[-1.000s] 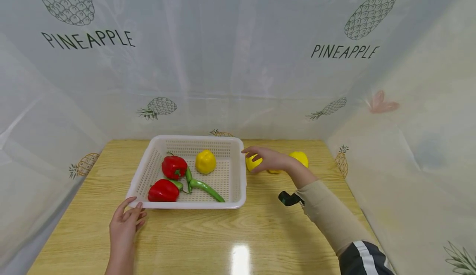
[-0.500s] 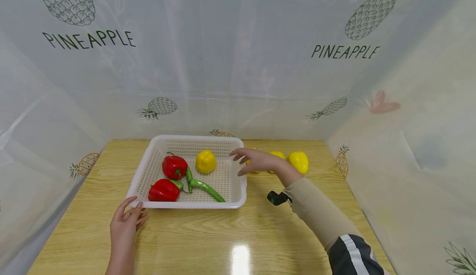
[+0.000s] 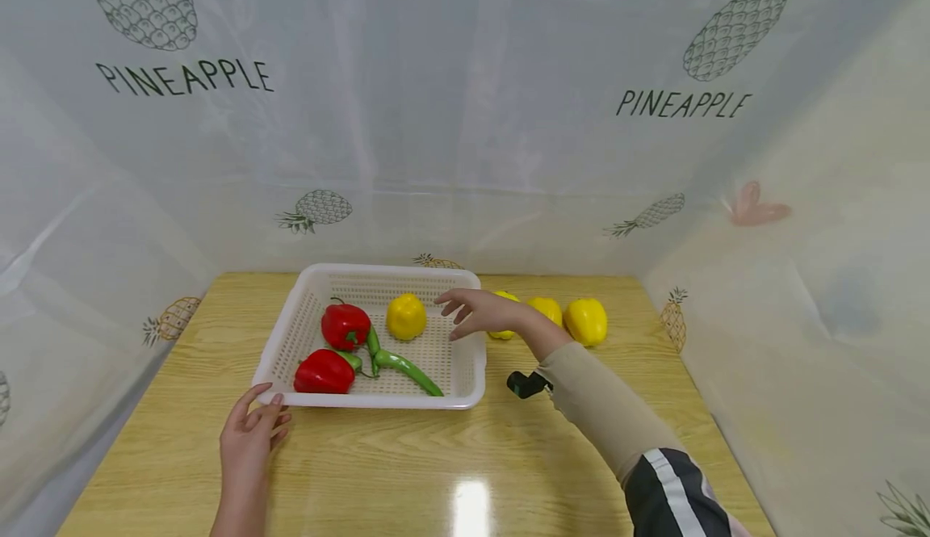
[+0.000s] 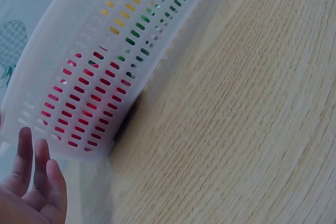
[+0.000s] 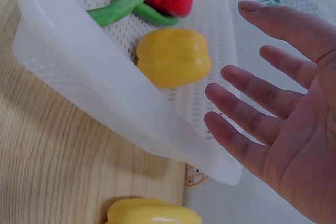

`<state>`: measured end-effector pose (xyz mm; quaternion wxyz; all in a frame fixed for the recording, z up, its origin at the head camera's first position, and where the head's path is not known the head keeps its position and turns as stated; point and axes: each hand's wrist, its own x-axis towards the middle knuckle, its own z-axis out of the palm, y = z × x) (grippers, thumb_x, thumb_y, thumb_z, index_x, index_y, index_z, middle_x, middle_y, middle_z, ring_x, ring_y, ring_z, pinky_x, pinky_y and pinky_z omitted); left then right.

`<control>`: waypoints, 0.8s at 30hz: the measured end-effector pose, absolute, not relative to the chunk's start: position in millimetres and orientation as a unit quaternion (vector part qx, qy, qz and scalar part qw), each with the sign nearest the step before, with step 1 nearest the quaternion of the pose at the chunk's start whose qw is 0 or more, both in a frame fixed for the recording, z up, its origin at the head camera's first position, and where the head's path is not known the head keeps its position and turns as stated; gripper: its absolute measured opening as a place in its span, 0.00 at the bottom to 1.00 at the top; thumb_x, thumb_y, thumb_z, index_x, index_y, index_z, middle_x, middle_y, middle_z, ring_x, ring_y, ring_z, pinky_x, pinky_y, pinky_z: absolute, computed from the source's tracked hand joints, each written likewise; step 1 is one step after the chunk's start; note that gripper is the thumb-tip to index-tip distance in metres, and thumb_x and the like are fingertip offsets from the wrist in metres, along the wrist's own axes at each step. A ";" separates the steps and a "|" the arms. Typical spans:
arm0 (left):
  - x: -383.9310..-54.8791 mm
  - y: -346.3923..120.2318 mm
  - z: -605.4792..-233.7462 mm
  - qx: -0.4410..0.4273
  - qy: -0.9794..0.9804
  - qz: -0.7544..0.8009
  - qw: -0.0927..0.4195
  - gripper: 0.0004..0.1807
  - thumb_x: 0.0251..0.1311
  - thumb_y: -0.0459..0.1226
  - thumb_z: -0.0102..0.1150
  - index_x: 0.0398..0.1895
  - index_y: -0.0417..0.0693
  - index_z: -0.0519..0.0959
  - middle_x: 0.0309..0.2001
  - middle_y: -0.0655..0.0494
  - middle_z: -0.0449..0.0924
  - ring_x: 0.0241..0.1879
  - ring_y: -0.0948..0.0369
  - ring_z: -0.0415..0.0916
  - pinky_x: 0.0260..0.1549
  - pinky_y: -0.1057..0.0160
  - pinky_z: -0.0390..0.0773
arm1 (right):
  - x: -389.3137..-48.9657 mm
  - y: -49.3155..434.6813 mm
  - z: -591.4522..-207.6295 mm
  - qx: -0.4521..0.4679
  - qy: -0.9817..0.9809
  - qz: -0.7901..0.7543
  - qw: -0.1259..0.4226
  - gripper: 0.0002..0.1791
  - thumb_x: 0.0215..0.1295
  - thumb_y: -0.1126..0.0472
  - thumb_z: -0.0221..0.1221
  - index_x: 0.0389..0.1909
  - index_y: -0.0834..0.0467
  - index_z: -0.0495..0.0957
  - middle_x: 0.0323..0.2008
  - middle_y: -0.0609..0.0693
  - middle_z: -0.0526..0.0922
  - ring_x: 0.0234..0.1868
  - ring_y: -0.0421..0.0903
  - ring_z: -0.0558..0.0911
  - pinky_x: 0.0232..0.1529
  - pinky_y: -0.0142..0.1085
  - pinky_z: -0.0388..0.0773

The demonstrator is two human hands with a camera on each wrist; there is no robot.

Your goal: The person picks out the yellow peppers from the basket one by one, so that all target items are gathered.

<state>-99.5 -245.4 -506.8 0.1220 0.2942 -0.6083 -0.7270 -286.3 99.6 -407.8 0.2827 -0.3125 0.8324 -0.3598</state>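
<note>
Basket of rectangular white plastic (image 3: 378, 401) is touched by the left hand (image 3: 249, 432), fingers parted; near a round yellow pepper (image 3: 407, 316) the right hand (image 3: 481, 312) is held, fingers spread

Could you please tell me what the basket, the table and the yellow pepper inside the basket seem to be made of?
Basket: probably molded plastic, white and smooth; its wall has regular slots and looks slightly translucent.
Table: wood or wood-look laminate, glossy, with visible grain and a bright reflection.
Yellow pepper: real vegetable or plastic imitation, unclear; smooth skin with a soft sheen.
</note>
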 end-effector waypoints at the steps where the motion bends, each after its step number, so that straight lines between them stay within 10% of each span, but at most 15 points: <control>1: -98.8 -245.6 -507.6 0.284 -0.606 -0.732 0.127 0.18 0.64 0.43 0.63 0.55 0.57 0.74 0.27 0.65 0.83 0.27 0.66 0.81 0.25 0.69 0.81 | -286.8 97.6 -408.4 -0.311 0.833 -0.361 0.283 0.37 0.60 0.61 0.68 0.69 0.56 0.64 0.62 0.61 0.72 0.59 0.60 0.74 0.54 0.43 0.76; 24: -99.4 -245.4 -504.8 0.300 -0.605 -0.729 0.112 0.20 0.64 0.42 0.62 0.58 0.54 0.72 0.27 0.66 0.82 0.28 0.67 0.81 0.27 0.69 0.81 | -302.3 56.0 -416.4 -0.297 0.848 -0.325 0.296 0.36 0.61 0.64 0.67 0.69 0.57 0.64 0.62 0.59 0.72 0.56 0.53 0.77 0.53 0.40 0.76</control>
